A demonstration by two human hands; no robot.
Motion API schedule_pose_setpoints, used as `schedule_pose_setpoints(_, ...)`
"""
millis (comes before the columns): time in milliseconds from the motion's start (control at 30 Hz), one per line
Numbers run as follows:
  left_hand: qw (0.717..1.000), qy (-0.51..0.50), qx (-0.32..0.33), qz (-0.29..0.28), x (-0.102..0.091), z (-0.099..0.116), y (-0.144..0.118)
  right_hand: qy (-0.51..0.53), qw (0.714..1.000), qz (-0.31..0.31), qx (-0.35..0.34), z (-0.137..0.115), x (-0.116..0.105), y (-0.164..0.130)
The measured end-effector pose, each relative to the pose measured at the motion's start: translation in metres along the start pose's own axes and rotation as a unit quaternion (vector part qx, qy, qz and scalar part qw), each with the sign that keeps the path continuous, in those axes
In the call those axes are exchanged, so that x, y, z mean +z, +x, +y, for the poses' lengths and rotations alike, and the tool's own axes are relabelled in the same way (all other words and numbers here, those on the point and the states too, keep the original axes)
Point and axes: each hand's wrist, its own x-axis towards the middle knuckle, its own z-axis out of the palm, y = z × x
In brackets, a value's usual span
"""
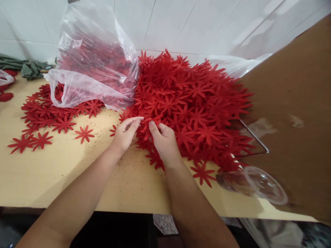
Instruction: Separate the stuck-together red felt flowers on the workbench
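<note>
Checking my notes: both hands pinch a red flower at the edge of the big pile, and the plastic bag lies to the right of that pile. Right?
Not quite. The head view shows the bag left of the pile. Both hands, left and right, do pinch a flower at its edge.

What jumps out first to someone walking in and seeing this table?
A big heap of red flower-shaped cutouts fills the middle of the wooden table, bright against the white tiled wall. The left hand and right hand pinch cutouts at the heap's near edge. To the left, a clear plastic bag holds more, with loose flowers scattered below it.
</note>
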Motion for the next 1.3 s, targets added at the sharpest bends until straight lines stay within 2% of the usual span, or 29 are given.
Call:
schedule_pose_setpoints(100,0.999,-0.015,-0.002,-0.043,-0.001,-0.001,-0.001,0.010,0.999,-0.035,0.009,0.001,0.002,0.001)
schedule_pose_setpoints(267,0.999,0.003,0.013,-0.052,-0.002,-0.004,0.001,0.048,0.995,-0.085,-0.007,0.007,0.005,0.002)
schedule_pose_setpoints(467,0.996,0.084,0.040,0.008,-0.002,-0.008,0.004,0.055,0.995,-0.085,-0.003,0.009,0.004,0.001)
schedule_pose_setpoints(633,0.994,0.087,0.039,0.052,-0.004,-0.008,0.007,0.056,0.990,-0.133,-0.009,0.006,0.005,-0.001)
schedule_pose_setpoints(733,0.994,0.075,0.022,0.077,-0.004,-0.007,0.008,0.025,0.988,-0.151,-0.038,0.005,0.005,-0.002)
schedule_pose_setpoints(867,0.995,0.035,0.012,0.090,-0.002,-0.006,0.009,-0.011,0.988,-0.139,-0.065,0.004,0.005,-0.002)
schedule_pose_setpoints(1067,0.992,0.038,0.018,0.122,-0.005,-0.008,0.012,-0.011,0.991,-0.126,-0.038,-0.003,0.004,-0.004)
schedule_pose_setpoints(1233,0.980,0.028,0.027,0.197,-0.018,-0.008,0.018,0.043,0.995,-0.084,-0.013,-0.002,-0.003,-0.002)
schedule_pose_setpoints(1300,0.979,0.036,0.031,0.199,-0.021,-0.007,0.018,0.071,0.995,-0.065,-0.011,0.001,-0.004,-0.001)
